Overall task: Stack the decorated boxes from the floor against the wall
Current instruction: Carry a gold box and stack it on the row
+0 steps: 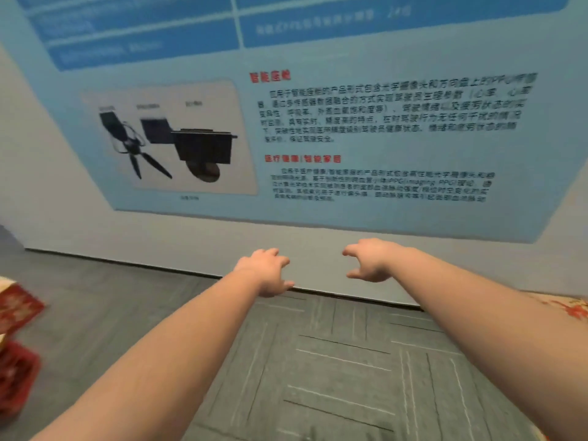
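Head view: left hand [267,272] and right hand [369,261], both empty, fingers loosely spread toward wall [159,230]; red decorated boxes [17,338] far left on floor [318,361], nearer left hand.

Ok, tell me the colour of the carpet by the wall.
Grey carpet with thin light and dark line patterns, seen in the head view.

floor [318,361]: grey carpet tiles | red decorated boxes [16,338] at left edge
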